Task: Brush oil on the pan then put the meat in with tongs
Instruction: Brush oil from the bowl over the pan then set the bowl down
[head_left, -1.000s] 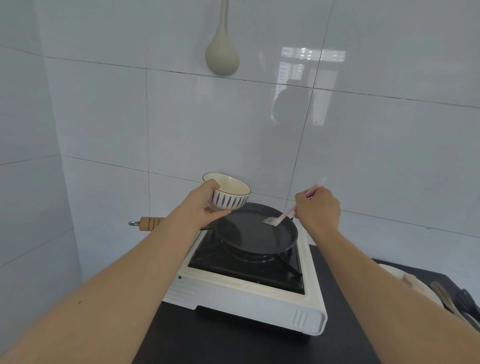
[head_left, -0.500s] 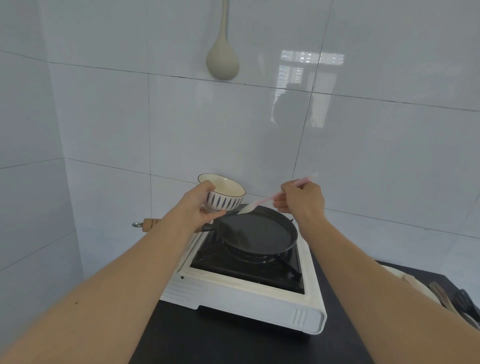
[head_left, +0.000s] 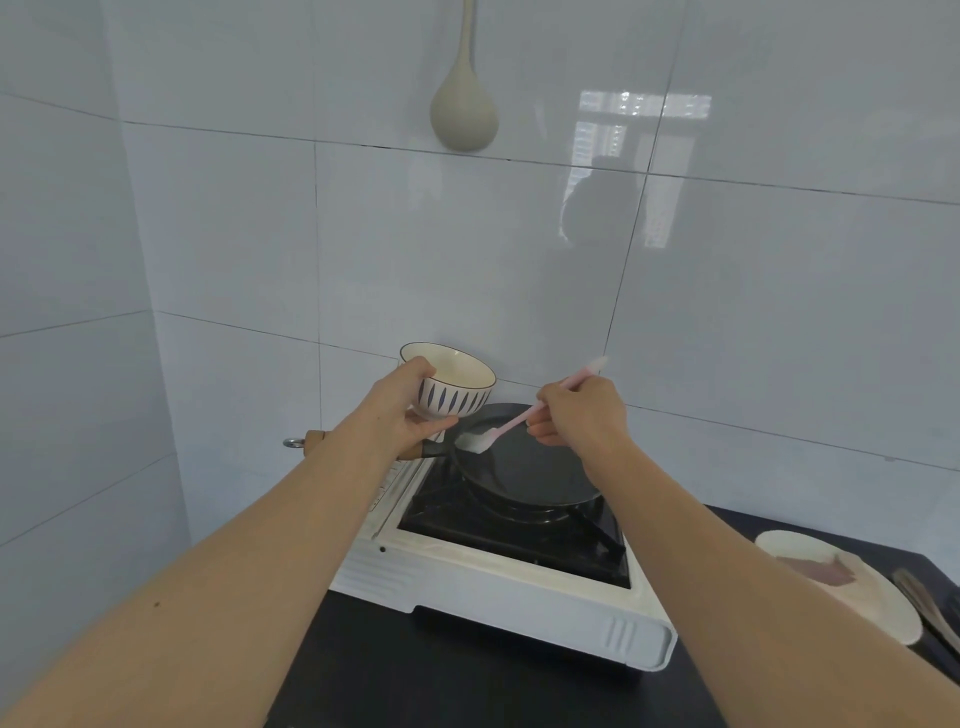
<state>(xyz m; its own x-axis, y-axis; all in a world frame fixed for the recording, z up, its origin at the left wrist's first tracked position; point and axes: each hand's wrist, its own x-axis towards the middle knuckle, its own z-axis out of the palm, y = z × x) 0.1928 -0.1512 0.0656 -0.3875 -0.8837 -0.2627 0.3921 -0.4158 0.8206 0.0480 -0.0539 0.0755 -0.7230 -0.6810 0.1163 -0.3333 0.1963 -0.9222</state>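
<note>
A black pan with a wooden handle sits on the white portable stove. My left hand holds a white bowl with blue leaf marks above the pan's left rim. My right hand grips a pink brush; its white bristles touch the pan's left edge just below the bowl. Raw meat lies on a white plate at the right, and tongs lie beside it, partly cut off by the frame.
The stove stands on a black counter against white tiled walls. A beige ladle hangs on the wall above the bowl. The pan's handle juts out to the left behind my left wrist.
The brush went from the pan's right side up toward the bowl, then down onto the pan's left edge. The bowl stayed in my left hand above the rim.
</note>
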